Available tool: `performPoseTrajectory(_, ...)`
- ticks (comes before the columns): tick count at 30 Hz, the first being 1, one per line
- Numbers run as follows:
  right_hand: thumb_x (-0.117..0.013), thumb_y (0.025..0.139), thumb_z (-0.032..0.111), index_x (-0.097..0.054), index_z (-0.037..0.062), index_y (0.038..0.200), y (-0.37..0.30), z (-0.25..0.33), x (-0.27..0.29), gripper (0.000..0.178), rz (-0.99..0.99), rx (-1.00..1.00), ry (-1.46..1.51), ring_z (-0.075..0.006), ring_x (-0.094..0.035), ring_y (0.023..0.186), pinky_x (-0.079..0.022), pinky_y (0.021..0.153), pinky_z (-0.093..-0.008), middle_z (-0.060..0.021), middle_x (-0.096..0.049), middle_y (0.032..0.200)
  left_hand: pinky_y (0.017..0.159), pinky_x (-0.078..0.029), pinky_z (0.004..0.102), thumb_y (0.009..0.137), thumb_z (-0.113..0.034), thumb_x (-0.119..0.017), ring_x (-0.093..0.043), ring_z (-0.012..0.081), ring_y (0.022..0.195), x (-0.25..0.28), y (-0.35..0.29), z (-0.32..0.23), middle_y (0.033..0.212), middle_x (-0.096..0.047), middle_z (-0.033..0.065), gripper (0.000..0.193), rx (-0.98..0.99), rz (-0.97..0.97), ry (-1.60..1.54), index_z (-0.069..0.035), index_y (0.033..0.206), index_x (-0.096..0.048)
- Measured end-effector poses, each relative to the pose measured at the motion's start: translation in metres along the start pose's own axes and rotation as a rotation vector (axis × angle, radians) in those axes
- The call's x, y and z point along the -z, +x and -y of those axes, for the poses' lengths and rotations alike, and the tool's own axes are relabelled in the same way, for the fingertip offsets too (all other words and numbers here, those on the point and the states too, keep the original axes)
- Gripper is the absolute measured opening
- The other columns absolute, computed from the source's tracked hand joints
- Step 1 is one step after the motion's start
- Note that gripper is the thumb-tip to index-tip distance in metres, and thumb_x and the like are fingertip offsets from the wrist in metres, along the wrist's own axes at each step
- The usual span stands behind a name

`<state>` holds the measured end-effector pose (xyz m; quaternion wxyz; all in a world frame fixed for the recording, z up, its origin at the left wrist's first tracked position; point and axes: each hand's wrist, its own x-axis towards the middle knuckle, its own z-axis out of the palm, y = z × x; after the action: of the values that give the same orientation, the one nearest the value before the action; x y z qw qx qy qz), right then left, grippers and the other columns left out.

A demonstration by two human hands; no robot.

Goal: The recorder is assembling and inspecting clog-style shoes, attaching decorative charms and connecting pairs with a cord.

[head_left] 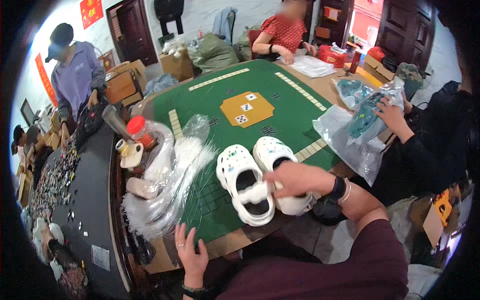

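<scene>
Two white clog shoes [243, 176] lie side by side near the front edge of a green game table [280, 105]. My right hand [292, 179] rests over their heel straps, fingers closed on the strap of the right shoe [274, 150]. My left hand [190, 250] hovers below the table's front edge with its fingers spread, holding nothing. A bundle of clear thin plastic ties in a clear bag [167, 185] lies just left of the shoes.
A red-lidded jar [140, 131] and tape rolls [126, 147] stand at the left. A person on the right holds a teal shoe in a clear bag [367, 117]. Two other people work at the back and left, by a dark table with small parts [60, 175].
</scene>
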<state>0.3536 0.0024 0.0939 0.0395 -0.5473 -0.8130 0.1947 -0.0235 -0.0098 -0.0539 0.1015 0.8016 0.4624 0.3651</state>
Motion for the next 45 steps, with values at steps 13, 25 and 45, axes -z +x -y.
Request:
performPoseTrajectory(13, -0.068, 0.076, 0.013, -0.07, 0.007, 0.092, 0.0, 0.001, -0.024, 0.017, -0.163, 0.005, 0.046, -0.0398, -0.067, 0.077, -0.053, 0.07, -0.048, -0.0203, -0.067, 0.078, 0.114, -0.031, 0.0537, 0.081, 0.005, -0.063, -0.034, 0.0439, 0.142, -0.004, 0.005, -0.006, 0.146, -0.046, 0.0215, 0.037, 0.019, 0.045, 0.057, 0.0, 0.117, -0.063)
performPoseTrajectory(25, -0.069, 0.073, 0.01, -0.069, 0.008, 0.092, -0.011, -0.022, 0.06, 0.019, -0.412, -0.035, -0.038, -0.039, -0.067, 0.076, -0.052, 0.069, -0.0466, -0.0189, -0.067, 0.077, 0.112, -0.03, 0.0573, 0.079, 0.003, -0.062, -0.035, 0.0492, 0.14, -0.005, 0.007, -0.007, 0.144, -0.046, 0.0254, 0.035, 0.031, 0.053, 0.068, 0.002, 0.114, -0.063)
performPoseTrajectory(45, -0.064, 0.08, 0.012, -0.058, 0.0028, 0.092, 0.011, 0.077, -0.028, 0.016, -0.221, 0.287, 0.061, -0.0373, -0.067, 0.072, -0.052, 0.06, -0.0466, -0.0167, -0.063, 0.074, 0.113, -0.029, 0.0553, 0.086, -0.009, -0.062, -0.038, 0.0465, 0.138, -0.006, -0.001, -0.004, 0.143, -0.047, 0.0251, 0.038, 0.056, -0.034, 0.057, 0.002, 0.122, -0.06)
